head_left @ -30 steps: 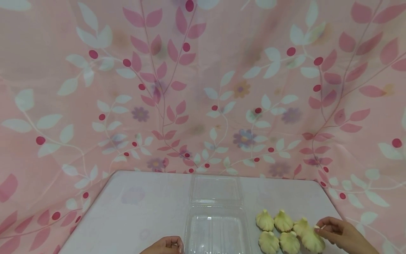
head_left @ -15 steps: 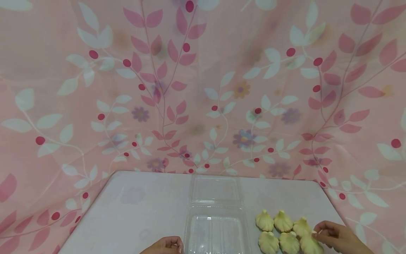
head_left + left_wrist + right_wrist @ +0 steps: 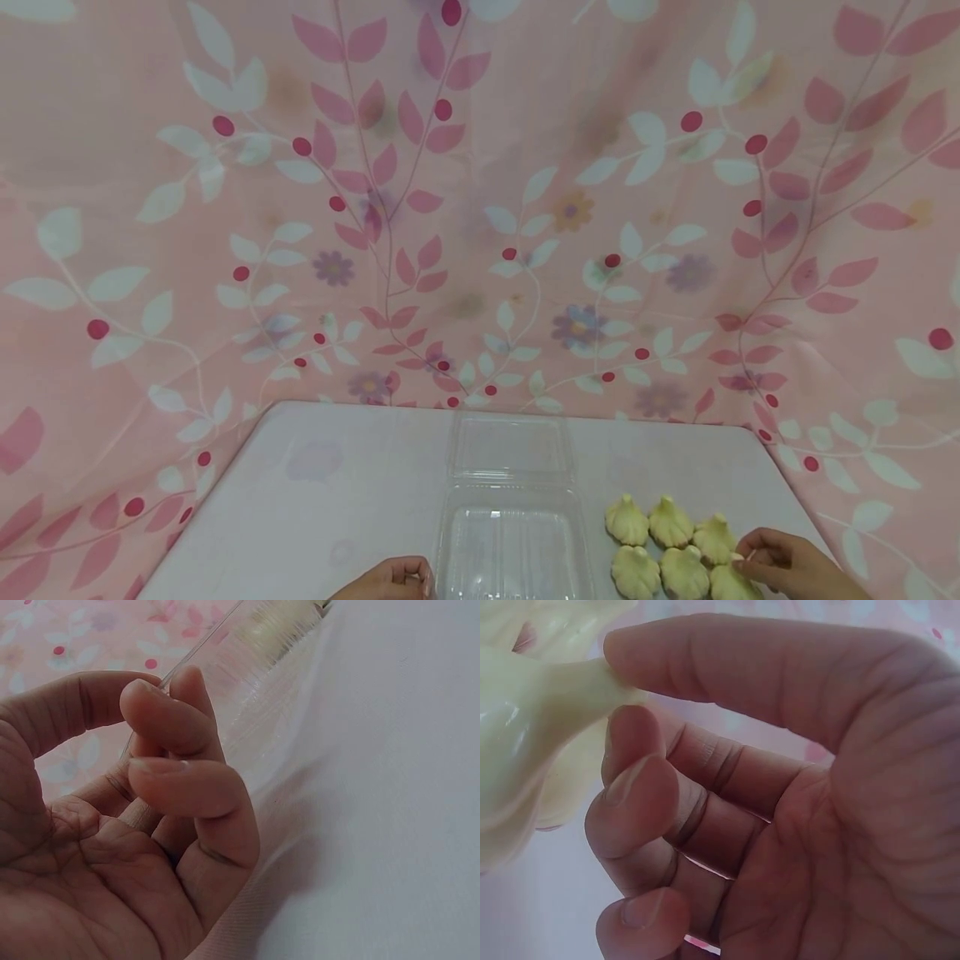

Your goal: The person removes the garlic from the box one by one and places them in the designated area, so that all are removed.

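Both hands sit at the near edge of the white table. At about five o'clock in the head view, the right hand pinches the pointed tip of a pale yellow dumpling between thumb and forefinger; the right wrist view shows that tip caught between the two fingertips, the other fingers curled loosely below. At six o'clock the left hand rests on the table with its fingers curled, touching the left wall of a clear plastic container; from the left wrist view the fingers lie against the clear rim, though whether they truly grip it cannot be told.

Just beyond the held dumpling, toward eleven o'clock from it, five more dumplings stand close together in two rows, beside the container's right wall. Farther back, at twelve o'clock, the container's hinged lid lies open and flat. Behind the table hangs a pink curtain with leaves and red berries.
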